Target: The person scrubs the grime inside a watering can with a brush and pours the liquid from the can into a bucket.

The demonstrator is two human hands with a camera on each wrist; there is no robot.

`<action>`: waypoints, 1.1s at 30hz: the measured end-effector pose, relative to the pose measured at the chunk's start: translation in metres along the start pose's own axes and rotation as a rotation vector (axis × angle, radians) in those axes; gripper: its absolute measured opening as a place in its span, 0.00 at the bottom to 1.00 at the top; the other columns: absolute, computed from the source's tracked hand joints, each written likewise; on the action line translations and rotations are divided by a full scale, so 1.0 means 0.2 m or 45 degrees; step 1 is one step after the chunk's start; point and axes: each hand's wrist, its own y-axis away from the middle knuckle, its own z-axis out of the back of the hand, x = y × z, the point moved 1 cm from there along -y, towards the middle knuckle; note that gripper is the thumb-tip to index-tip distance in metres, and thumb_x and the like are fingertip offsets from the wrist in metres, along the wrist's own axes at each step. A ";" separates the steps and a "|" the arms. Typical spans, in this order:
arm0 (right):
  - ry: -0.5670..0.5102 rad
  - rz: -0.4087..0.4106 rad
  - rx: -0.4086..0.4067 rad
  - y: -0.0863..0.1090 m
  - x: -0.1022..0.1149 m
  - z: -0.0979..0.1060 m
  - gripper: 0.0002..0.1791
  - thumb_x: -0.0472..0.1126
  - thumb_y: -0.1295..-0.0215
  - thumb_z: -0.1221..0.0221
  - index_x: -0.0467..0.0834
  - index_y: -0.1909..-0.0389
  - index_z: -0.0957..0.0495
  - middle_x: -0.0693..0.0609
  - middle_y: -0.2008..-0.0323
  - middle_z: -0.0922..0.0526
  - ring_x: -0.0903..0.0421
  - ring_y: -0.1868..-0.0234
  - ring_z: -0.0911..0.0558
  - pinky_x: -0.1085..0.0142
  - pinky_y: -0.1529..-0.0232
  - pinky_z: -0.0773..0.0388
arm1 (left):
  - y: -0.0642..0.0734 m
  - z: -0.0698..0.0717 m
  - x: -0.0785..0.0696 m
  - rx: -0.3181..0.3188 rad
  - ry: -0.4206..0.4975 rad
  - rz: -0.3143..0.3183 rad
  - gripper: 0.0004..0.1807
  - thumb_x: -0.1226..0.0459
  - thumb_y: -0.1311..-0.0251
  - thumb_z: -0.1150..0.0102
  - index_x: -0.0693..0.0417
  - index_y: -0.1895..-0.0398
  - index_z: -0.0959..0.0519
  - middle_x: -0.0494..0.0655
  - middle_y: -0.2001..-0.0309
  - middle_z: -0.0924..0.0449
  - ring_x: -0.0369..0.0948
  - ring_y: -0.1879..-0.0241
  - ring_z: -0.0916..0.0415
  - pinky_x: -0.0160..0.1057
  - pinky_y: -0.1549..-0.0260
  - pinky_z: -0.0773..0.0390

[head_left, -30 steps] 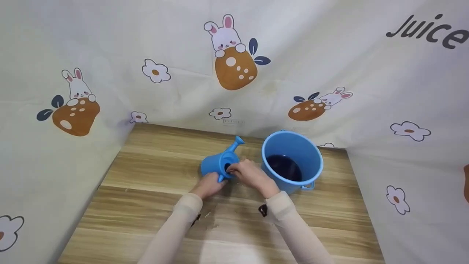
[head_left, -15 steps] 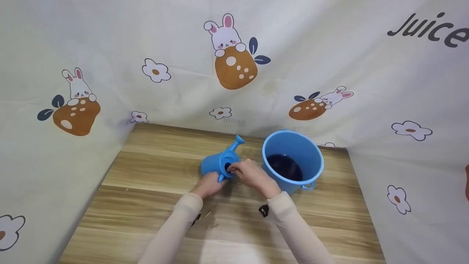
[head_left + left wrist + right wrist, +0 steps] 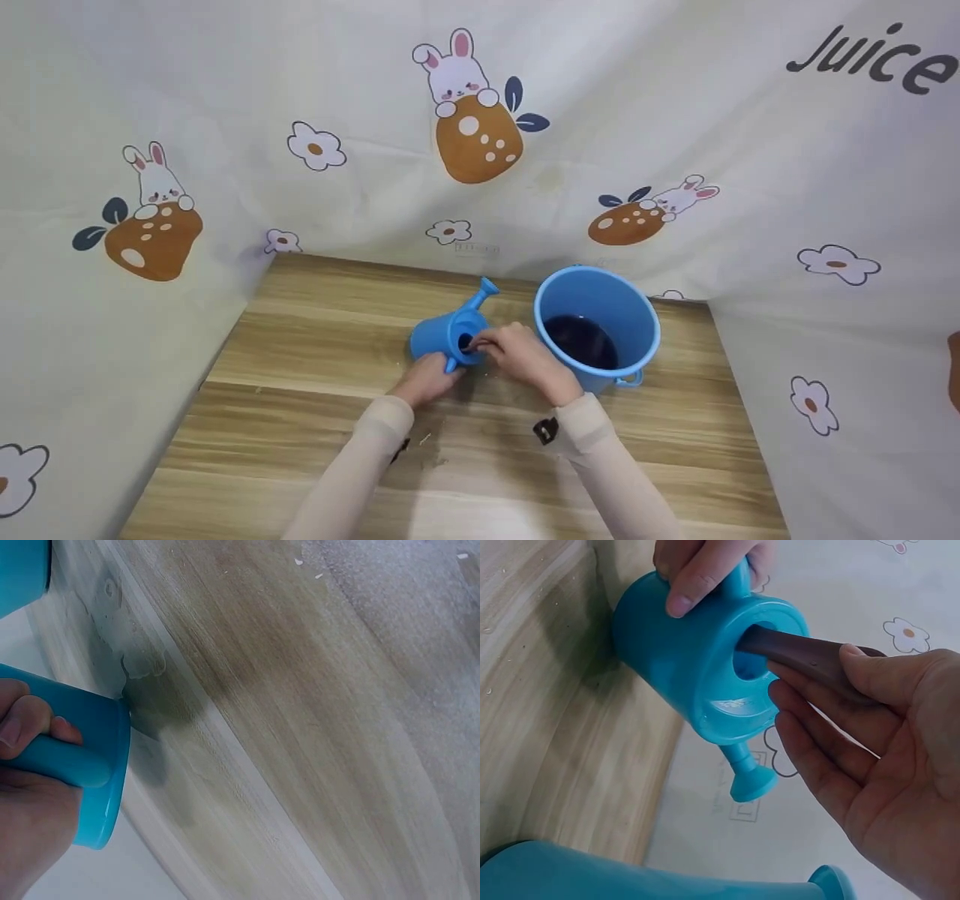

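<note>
A small blue watering can (image 3: 430,337) stands on the wooden table, its spout pointing to the back right. My left hand (image 3: 427,378) grips the can's handle (image 3: 64,760), fingers curled round it in the left wrist view. From the right, my right hand (image 3: 525,358) reaches to the can's round opening. Between thumb and fingers it pinches a smooth dark brown handle (image 3: 802,656), which slants into the opening in the right wrist view. The handle's far end is hidden inside the can.
A blue bucket (image 3: 645,300) with dark liquid in the bottom stands just right of my right hand. Wet patches (image 3: 142,660) lie on the table near the can. Curtain-like cloth (image 3: 375,195) with rabbit prints encloses the back and sides.
My right hand has shifted slightly right, a little away from the can's opening. My left hand and the watering can hold nearly the same place.
</note>
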 end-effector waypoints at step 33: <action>-0.173 -0.078 -0.061 -0.01 -0.03 -0.03 0.11 0.40 0.27 0.45 0.43 0.55 0.14 0.47 0.56 0.12 0.52 0.54 0.14 0.53 0.46 0.22 | 0.01 0.00 0.00 -0.018 0.022 -0.010 0.21 0.58 0.34 0.46 0.44 0.84 0.41 0.37 0.82 0.42 0.39 0.77 0.37 0.40 0.71 0.32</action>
